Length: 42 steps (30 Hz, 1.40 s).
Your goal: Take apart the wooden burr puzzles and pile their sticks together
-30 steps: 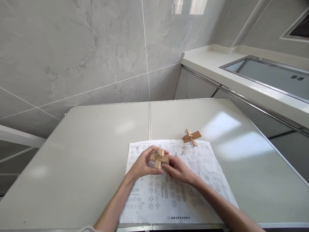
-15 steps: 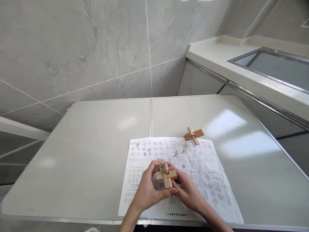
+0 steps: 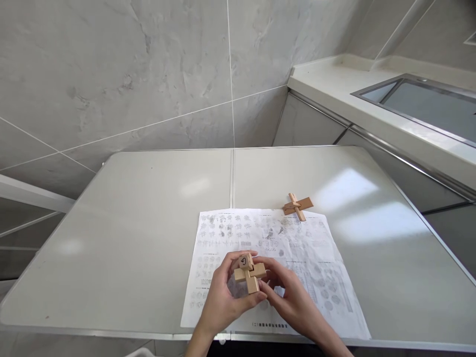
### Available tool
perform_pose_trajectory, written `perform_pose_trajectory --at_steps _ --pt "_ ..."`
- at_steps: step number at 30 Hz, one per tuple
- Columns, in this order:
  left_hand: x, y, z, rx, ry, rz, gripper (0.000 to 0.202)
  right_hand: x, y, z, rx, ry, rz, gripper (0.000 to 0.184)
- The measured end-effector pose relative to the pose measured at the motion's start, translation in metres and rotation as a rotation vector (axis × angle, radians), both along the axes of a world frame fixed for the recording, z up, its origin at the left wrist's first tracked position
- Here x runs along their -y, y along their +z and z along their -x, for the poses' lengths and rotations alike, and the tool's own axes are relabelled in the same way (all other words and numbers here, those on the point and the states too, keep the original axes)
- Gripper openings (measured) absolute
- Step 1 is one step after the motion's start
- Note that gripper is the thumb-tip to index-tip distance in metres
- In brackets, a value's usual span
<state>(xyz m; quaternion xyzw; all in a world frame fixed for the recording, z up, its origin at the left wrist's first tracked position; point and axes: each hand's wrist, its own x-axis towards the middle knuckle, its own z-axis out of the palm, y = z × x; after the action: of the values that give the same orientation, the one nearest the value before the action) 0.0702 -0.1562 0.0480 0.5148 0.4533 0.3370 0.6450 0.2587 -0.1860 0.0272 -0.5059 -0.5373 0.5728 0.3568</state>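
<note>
Holding a wooden cross puzzle (image 3: 250, 273) above the near edge of the instruction sheet (image 3: 308, 248): left hand (image 3: 222, 298) closed around its left side, right hand (image 3: 294, 300) fingertips pinching its right arm. A second wooden cross (image 3: 297, 206) lies at the sheet's far edge. Best practice, by judgement: steady with the left, slide pieces squarely, unforced.
</note>
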Motion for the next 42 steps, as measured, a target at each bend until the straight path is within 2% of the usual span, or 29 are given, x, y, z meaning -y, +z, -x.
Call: perform_pose_trajectory --at_steps 6,12,17,21,27,32,42 --pt "0.003 -0.013 0.006 0.018 -0.001 0.02 0.06 0.003 -0.006 0.006 0.073 -0.036 -0.04 0.029" --pt "0.008 -0.026 0.019 0.093 0.015 0.029 0.061 0.006 -0.007 0.011 -0.026 0.009 0.047 0.033" --pt "0.01 -0.033 0.024 0.207 0.046 0.084 0.064 0.011 -0.007 0.018 0.137 -0.019 -0.041 0.031" --pt "0.011 -0.038 0.025 0.274 0.037 0.102 0.062 0.014 -0.002 0.025 0.196 -0.048 -0.011 0.032" --pt "0.009 -0.04 0.03 0.239 0.037 0.098 0.067 0.016 0.008 0.029 0.27 -0.053 0.022 0.031" --pt "0.002 -0.042 0.034 0.323 0.044 0.129 0.07 0.019 0.005 0.028 0.432 -0.061 0.015 0.031" --pt "0.001 -0.047 0.033 0.218 0.047 0.103 0.066 0.023 -0.019 0.019 0.545 -0.177 -0.243 0.022"
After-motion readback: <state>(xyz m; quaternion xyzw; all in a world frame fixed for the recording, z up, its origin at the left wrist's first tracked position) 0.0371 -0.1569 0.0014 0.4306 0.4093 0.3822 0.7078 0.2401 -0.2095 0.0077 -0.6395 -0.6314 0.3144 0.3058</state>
